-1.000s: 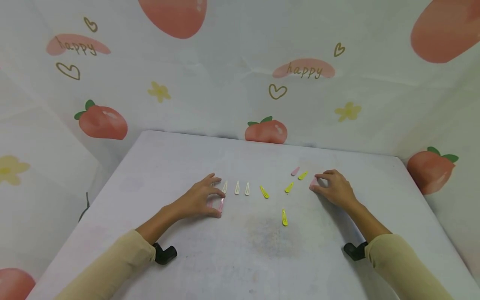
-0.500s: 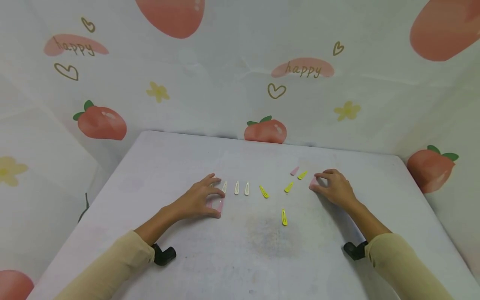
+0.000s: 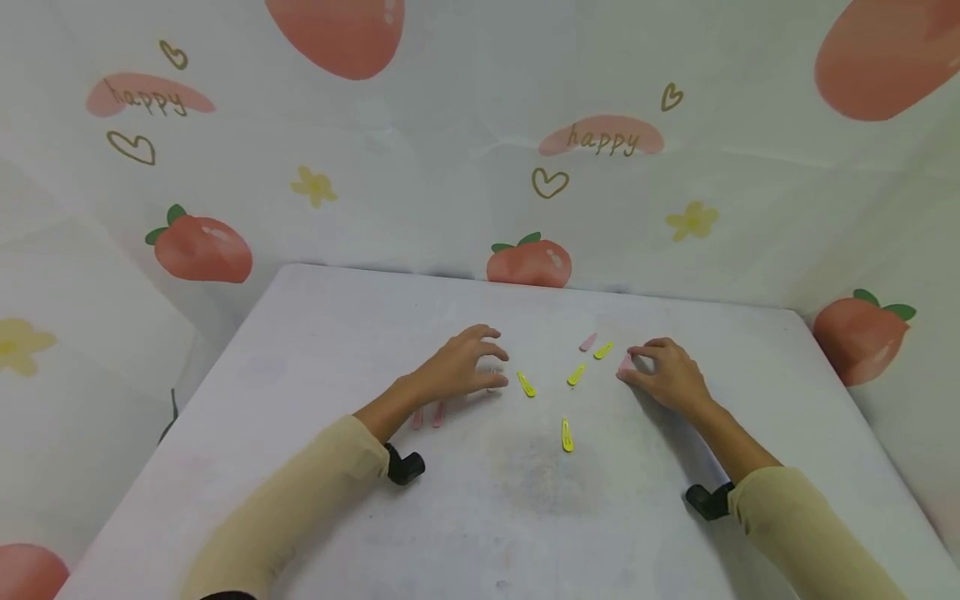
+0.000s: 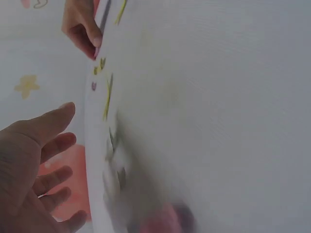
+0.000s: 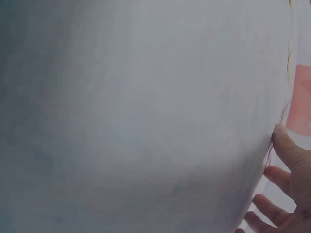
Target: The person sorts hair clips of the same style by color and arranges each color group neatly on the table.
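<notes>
My left hand (image 3: 463,367), fingers spread and bent a little, hovers over the white snap hair clips and mostly covers them; a bit of one white clip (image 3: 492,382) shows by the thumb. Nothing is held in it. Two pink hair clips (image 3: 438,414) lie just below its wrist. My right hand (image 3: 669,379) rests on the table at the right, thumb and index finger pinching a pink hair clip (image 3: 625,364). Between the hands lie several yellow hair clips (image 3: 567,435), and another pink clip (image 3: 588,342) sits at the back.
The white table (image 3: 600,533) reaches to a printed cloth backdrop (image 3: 420,167) behind. A black wrist camera mount (image 3: 406,468) is on the left sleeve, and a second black mount (image 3: 707,501) is on the right one.
My left hand has moved right and slightly back, from the pink clips to over the white ones, uncovering the two pink clips. The right hand has stayed in place.
</notes>
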A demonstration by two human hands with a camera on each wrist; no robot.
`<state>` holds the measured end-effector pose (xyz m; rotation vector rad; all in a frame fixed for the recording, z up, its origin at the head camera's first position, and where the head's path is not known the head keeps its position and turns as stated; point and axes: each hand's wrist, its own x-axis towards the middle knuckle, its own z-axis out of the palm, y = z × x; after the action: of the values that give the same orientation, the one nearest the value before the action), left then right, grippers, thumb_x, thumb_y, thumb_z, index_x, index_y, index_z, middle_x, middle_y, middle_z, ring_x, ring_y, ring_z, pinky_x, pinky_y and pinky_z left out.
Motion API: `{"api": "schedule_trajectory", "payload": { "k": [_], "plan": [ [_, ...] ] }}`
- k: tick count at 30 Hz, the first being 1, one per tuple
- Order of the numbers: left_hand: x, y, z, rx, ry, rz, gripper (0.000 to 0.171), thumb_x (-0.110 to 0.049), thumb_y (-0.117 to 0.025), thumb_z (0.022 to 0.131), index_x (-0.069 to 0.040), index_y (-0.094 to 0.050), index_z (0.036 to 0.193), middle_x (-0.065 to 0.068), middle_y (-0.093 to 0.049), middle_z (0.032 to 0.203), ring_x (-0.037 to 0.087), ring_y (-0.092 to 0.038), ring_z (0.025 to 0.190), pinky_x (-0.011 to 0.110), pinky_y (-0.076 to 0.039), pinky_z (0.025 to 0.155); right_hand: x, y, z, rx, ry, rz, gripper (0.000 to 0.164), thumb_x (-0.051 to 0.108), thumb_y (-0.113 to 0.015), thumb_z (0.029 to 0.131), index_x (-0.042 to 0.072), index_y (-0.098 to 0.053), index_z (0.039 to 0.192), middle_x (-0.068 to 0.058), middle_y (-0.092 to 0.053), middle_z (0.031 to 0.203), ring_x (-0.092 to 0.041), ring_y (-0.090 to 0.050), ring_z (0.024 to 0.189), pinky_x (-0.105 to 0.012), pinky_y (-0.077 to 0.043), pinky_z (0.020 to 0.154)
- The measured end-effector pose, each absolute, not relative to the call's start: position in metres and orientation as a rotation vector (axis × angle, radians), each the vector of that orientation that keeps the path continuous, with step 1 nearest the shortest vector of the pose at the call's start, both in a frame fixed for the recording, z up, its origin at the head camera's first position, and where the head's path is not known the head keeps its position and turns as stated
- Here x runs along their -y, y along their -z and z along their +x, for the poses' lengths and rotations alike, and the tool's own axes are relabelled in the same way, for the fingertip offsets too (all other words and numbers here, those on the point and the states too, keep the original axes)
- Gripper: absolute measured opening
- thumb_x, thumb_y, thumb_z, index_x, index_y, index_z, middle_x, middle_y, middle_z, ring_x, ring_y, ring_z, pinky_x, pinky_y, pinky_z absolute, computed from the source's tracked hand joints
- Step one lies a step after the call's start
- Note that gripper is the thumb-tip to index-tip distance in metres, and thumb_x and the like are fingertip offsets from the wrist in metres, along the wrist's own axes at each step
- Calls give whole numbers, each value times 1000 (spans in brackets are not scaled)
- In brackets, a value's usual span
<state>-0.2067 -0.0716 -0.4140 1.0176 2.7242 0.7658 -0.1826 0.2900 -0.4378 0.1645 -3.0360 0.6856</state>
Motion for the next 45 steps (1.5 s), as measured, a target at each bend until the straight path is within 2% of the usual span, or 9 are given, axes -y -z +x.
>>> {"api": "schedule_trajectory", "payload": {
  "k": [11, 14, 21, 29, 34, 39, 42, 45],
  "plan": [
    [-8, 422, -237, -2683, -645, 971, 37, -33, -67, 96, -15, -70, 128, 9, -50, 145, 22, -40, 138, 44, -36, 111, -285, 435, -183, 3037, -686, 166, 50, 28, -76, 87, -3, -66, 125, -31, -53, 129, -50, -47, 122, -65, -38, 99],
    [-19, 424, -241, -2698, -640, 961, 36, -32, -67, 96, -17, -70, 128, 10, -49, 146, 22, -39, 139, 43, -36, 111, -285, 435, -184, 3031, -682, 166, 50, 28, -77, 87, -3, -66, 124, -31, -53, 129, -49, -47, 122, -65, -38, 99],
    [-36, 429, -249, -2737, -640, 912, 34, -34, -64, 97, -21, -70, 128, 11, -47, 149, 28, -27, 147, 48, -27, 116, -284, 435, -186, 3053, -669, 157, 51, 29, -76, 87, -3, -66, 126, -31, -53, 129, -49, -47, 122, -65, -39, 99],
    [-53, 434, -255, -2764, -696, 882, 32, -34, -68, 95, -22, -73, 124, 9, -49, 147, 24, -32, 143, 46, -29, 115, -288, 436, -186, 3064, -653, 156, 51, 30, -76, 88, -2, -65, 126, -32, -53, 130, -50, -47, 122, -65, -39, 99],
    [-61, 433, -260, -2789, -667, 871, 44, -39, -72, 91, -22, -68, 131, 9, -48, 149, 25, -31, 144, 43, -28, 115, -289, 435, -186, 3057, -646, 153, 51, 29, -76, 87, -2, -66, 126, -31, -53, 129, -50, -47, 121, -65, -39, 98],
    [-67, 433, -267, -2752, -594, 877, 59, -45, -71, 90, -24, -56, 143, 10, -36, 158, 30, -18, 151, 43, -21, 119, -291, 435, -185, 3063, -667, 150, 52, 30, -76, 87, -3, -65, 126, -32, -52, 130, -50, -47, 122, -66, -38, 99],
    [-69, 432, -270, -2709, -592, 868, 62, -47, -70, 90, -27, -52, 146, 10, -29, 161, 31, -11, 152, 43, -17, 120, -291, 435, -185, 3054, -671, 180, 52, 29, -76, 87, -3, -65, 126, -32, -52, 129, -50, -47, 122, -67, -38, 98],
    [-70, 431, -272, -2697, -589, 871, 61, -49, -70, 89, -30, -54, 145, 10, -28, 161, 31, -10, 152, 46, -16, 120, -292, 435, -185, 3043, -678, 201, 52, 29, -76, 87, -3, -66, 125, -31, -53, 129, -50, -47, 121, -67, -37, 98]
  ]
}}
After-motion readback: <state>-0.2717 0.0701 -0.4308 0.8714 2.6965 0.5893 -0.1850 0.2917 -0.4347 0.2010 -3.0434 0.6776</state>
